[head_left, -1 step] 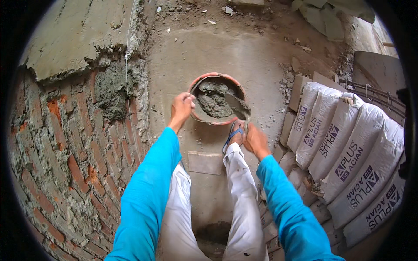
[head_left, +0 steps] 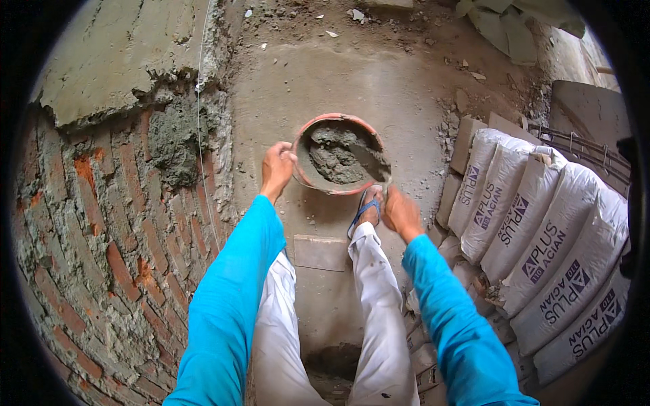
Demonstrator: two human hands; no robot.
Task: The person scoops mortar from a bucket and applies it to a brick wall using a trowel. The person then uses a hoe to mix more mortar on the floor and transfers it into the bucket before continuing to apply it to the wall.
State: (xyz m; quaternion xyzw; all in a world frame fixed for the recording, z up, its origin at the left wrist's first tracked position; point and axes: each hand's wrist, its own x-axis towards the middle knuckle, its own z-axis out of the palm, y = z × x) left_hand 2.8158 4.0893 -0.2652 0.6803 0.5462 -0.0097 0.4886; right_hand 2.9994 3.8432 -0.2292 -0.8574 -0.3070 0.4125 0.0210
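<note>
A round bucket with a reddish-orange rim [head_left: 318, 120] is in front of me, partly filled with wet grey mortar [head_left: 335, 155]. My left hand [head_left: 277, 168] is closed on the bucket's left edge; whether it grips the rim or a handle there is hard to tell. At the lower right of the bucket, my right hand [head_left: 401, 214] is closed around the handle of a trowel. The mortar-coated trowel blade [head_left: 373, 162] reaches over the right rim into the bucket. The handle is mostly hidden by my fingers.
On the left rises a brick wall [head_left: 122, 271] with a patch of fresh mortar [head_left: 172, 145], older plaster [head_left: 128, 54] and a taut string [head_left: 199, 122]. Stacked white bags [head_left: 535, 216] line the right. A flat tile [head_left: 319, 253] lies by my feet.
The trowel blade has moved slightly within the right side of the bucket, and my right hand has shifted a little right. My left hand has moved slightly left, still at the rim.
</note>
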